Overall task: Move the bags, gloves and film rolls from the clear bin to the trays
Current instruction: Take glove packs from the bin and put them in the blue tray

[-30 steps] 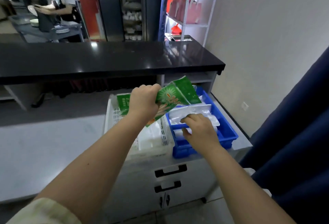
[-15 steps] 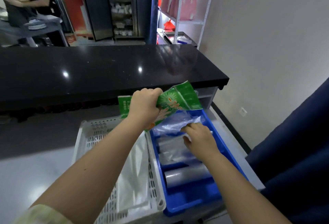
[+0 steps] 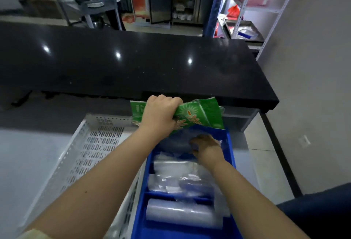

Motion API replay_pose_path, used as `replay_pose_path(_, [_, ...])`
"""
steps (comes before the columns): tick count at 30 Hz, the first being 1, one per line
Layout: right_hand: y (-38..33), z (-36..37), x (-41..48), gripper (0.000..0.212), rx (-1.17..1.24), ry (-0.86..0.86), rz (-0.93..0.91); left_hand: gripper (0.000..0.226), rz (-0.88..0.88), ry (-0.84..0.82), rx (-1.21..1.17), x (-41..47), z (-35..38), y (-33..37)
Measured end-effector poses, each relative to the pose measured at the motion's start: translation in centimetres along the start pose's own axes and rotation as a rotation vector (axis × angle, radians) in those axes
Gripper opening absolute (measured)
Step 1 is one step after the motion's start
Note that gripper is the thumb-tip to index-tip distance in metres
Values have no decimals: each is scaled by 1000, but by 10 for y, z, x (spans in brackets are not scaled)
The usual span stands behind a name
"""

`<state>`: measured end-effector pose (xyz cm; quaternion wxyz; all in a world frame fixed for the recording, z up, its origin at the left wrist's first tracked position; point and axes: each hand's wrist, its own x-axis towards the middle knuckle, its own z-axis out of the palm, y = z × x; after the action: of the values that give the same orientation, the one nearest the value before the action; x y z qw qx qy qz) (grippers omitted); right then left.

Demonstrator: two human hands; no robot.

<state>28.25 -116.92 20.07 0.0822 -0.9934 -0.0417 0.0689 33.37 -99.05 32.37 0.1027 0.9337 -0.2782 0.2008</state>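
Film rolls sit nearest the camera: one clear roll (image 3: 183,213) lies crosswise in the front compartment of the blue tray (image 3: 232,155), behind a divider. Middle compartment holds more clear wrapped goods (image 3: 180,178), rolls or folded bags, too blurred to tell which. Far compartment: right hand (image 3: 206,146) is down in it, fingers curled on a crumpled clear bag (image 3: 177,142); looks like a grip or a press, can't tell whether it is actually clamped. White perforated tray (image 3: 83,143) sits touching the blue one on its left; mostly bare mesh in view, with something clear along its right side that the left forearm hides. Left hand (image 3: 160,115) is closed tight on a green printed pack (image 3: 199,113), probably the gloves, held in the air over the far ends of both trays, not yet set down. Clear bin is not in view. Step in hand, as a judgement: right hand is seating the clear bag in the blue tray's far slot while the left waits with the green pack. Next move calls for picking a slot for the pack, likely the white tray since the blue one looks nearly full, then lowering it flat and letting go. Beyond: black counter (image 3: 133,64), then shelving (image 3: 254,1) and another person at a table (image 3: 91,7).
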Motion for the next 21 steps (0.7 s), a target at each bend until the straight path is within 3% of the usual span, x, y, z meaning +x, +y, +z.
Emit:
replay_pose_path(8, [0,17,-11,47,5,-35,-54,31,-32,-19,19,-6,8,13])
replay_pose_path(13, [-9,4,7,74,-47,-227,41,34,-35,4,3,-11,6,14])
replay_pose_path(17, [-17,6,23,72,-5,-385,36,37,-62,51,-7,-5,0,8])
replay_pose_path(21, [-16,8,28,69,-25,-421,40,37,-99,67,-19,0,-6,3])
